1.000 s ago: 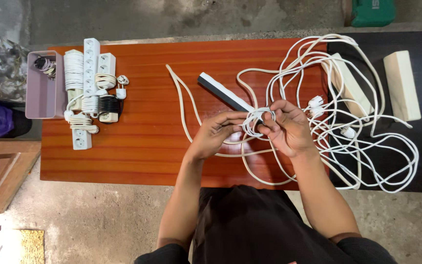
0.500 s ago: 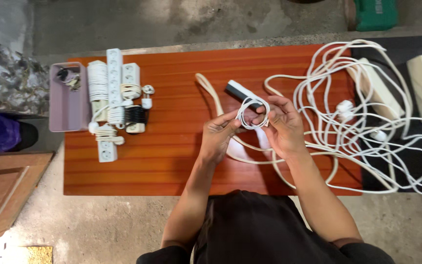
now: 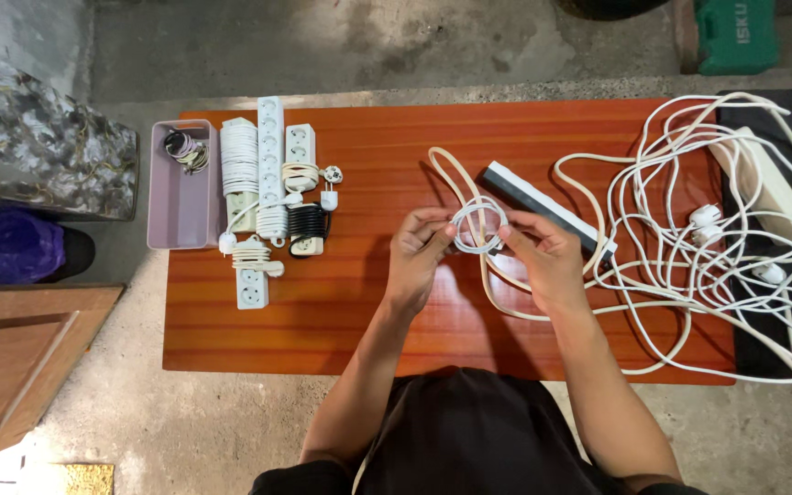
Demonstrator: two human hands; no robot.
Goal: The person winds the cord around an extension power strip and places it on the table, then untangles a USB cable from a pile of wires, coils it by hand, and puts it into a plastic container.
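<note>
Two hands pinch one small coil of white cable [image 3: 478, 227] above the table [image 3: 368, 302]: left hand [image 3: 417, 257] closed on its left edge, right hand [image 3: 543, 261] on its right. Step looks like mid-coiling. Cable trails right to a black-and-white power strip [image 3: 543, 206], then the loose tangle [image 3: 726, 247]. Next loop likely needs slack fed in evenly. Wrapped strips [image 3: 272, 197] lie far left beside a tray [image 3: 171, 206].

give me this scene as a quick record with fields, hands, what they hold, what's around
left hand: pinches the small coil of white cable on its left side
right hand: holds the coil's right side
black-sided power strip: lies behind the hands
loose white cables: tangled, right
wound power strips: left
lilac tray: far left
table: red-brown wood
</note>
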